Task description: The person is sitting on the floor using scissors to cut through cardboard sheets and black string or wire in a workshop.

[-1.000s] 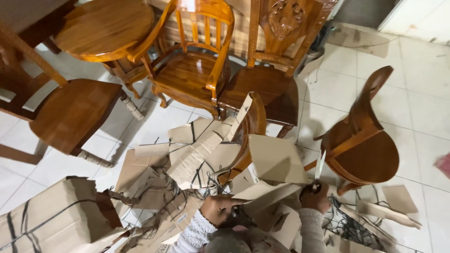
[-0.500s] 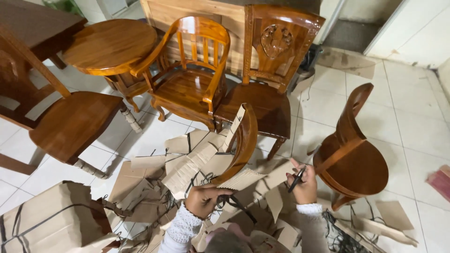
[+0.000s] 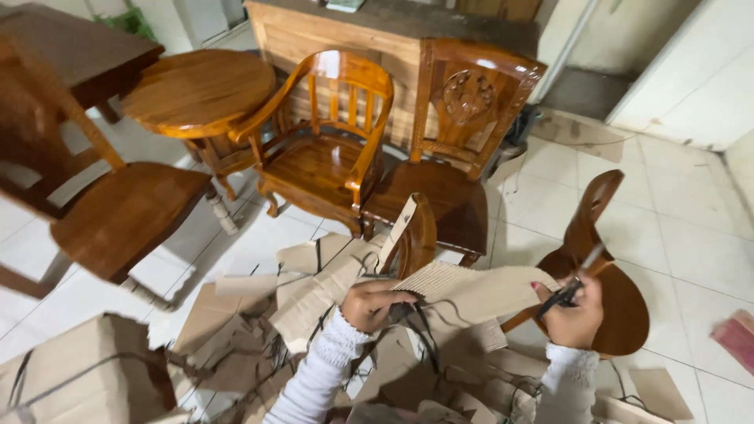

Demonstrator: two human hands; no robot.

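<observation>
**Hands in the cardboard, among wooden chairs**

We see the left hand (image 3: 377,305) clenched on a bundle of black plastic straps (image 3: 418,326) and on the near edge of a sheet of corrugated cardboard (image 3: 471,289), which lies tilted over the pile on the tiled floor (image 3: 691,228). The right hand (image 3: 576,314) is closed around a dark, slim cutting tool (image 3: 567,289), its tip pointing up and to the right – whether it is scissors or a knife we cannot tell. Both wrists wear white knitted sleeves.

The one container in view is a cardboard box (image 3: 75,377) at the lower left corner of the floor, cut off by the frame edge and bound with straps; what it holds is hidden from us. Loose flattened cardboard pieces (image 3: 259,314) and more strapping cover the floor between box and hands.

Just behind the sheet stands a small curved chair back (image 3: 415,235), partly wrapped in cardboard, its lower part hidden. Beside the right hand is a round-seated chair (image 3: 613,290). Further back stand an armchair (image 3: 330,149), a carved-back chair (image 3: 463,141) and a round table (image 3: 196,90) – all polished wood. A chair seat (image 3: 129,216) at the left is blurred. A pink object (image 3: 738,338) at the right edge is cut off and unclear.
</observation>
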